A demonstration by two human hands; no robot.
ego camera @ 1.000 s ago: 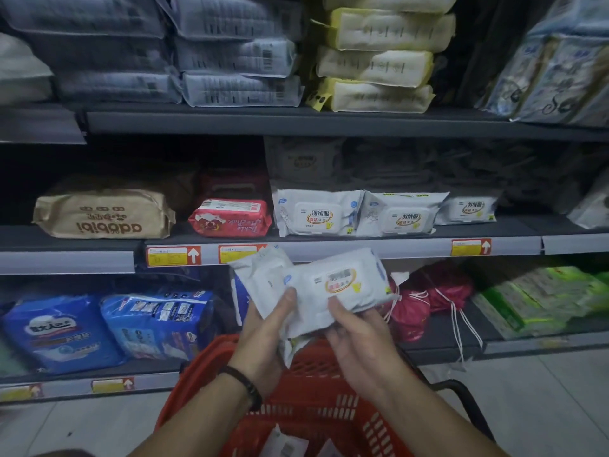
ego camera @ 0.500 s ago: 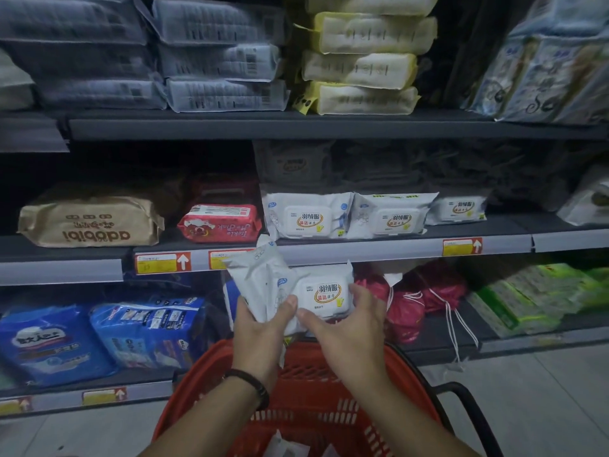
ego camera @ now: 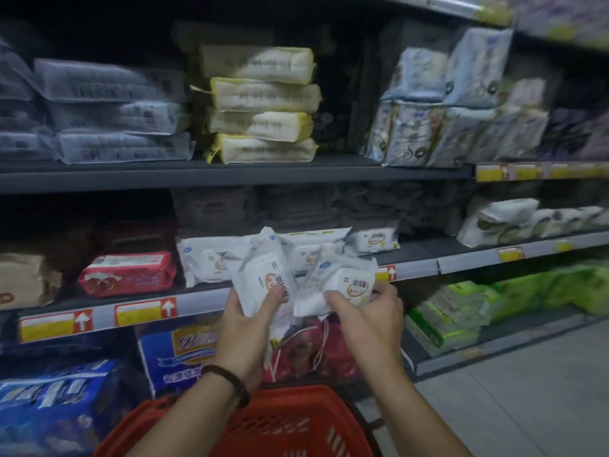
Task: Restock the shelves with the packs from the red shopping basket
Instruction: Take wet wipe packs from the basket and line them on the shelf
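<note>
My left hand (ego camera: 245, 328) grips an upright white wipes pack (ego camera: 263, 278), thumb pressed on its label. My right hand (ego camera: 365, 319) holds a second white wipes pack (ego camera: 342, 285) beside it, tilted, fingers curled round its lower edge. Both packs hover just in front of the middle shelf (ego camera: 461, 258), where matching white wipes packs (ego camera: 372, 240) lie in a row. The red shopping basket (ego camera: 280, 423) sits below my forearms at the bottom of the view; its contents are hidden.
A red pack (ego camera: 128, 273) and a brown pack (ego camera: 26, 282) lie left on the middle shelf. Yellow-edged packs (ego camera: 263, 120) stack on the upper shelf. Blue packs (ego camera: 56, 400), a pink bag (ego camera: 313, 351) and green packs (ego camera: 461, 315) fill the bottom shelf. Grey floor lies to the right.
Both hands have risen from just above the basket up to the middle shelf's edge. The packs have separated, one in each hand. The view has tilted upward and to the right.
</note>
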